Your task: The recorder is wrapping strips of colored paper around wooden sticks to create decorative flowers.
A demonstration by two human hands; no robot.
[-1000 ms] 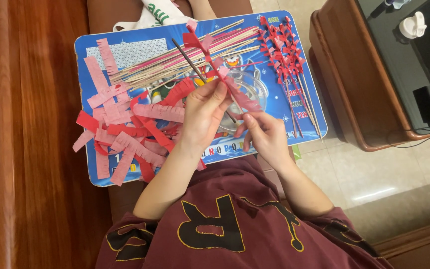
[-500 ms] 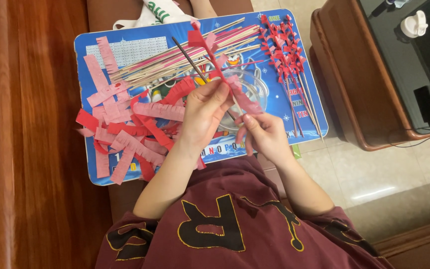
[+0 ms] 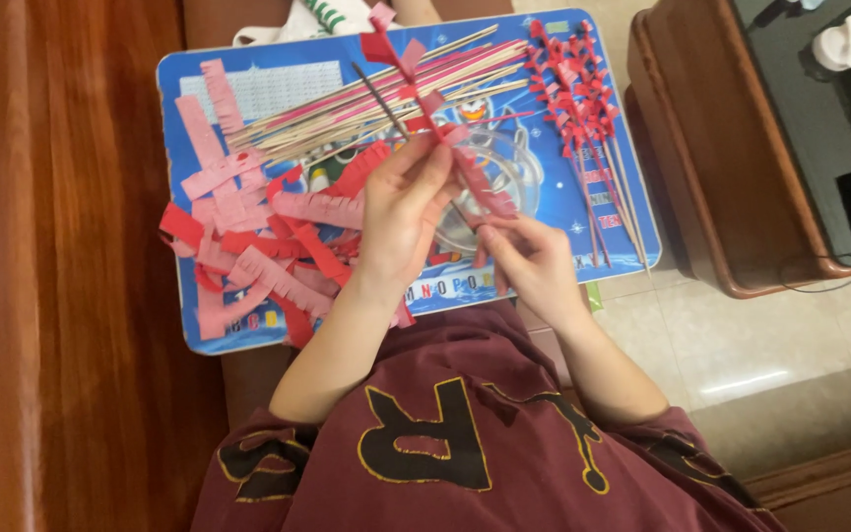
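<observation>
— Since half a second ago, what moved?

— Little: the left hand [image 3: 401, 212] still pinches the stick [image 3: 401, 108] with its red-pink fringe [image 3: 465, 163], the right hand [image 3: 534, 258] clenched on the lower end, over the blue tray [image 3: 248, 84].

— And the tray?

— Left of the hands, loose fringed strips [image 3: 248, 246]; above, bare skewers [image 3: 366, 103]; right, finished sticks [image 3: 578, 99].

A blue printed tabletop [image 3: 563, 212] is seen, set between wooden furniture. Fringed pink and red paper strips [image 3: 248, 251] are heaped on its left part, a bundle of bare wooden skewers [image 3: 347, 108] is laid across the top, and finished red-wrapped sticks [image 3: 578, 108] are laid at the right
</observation>
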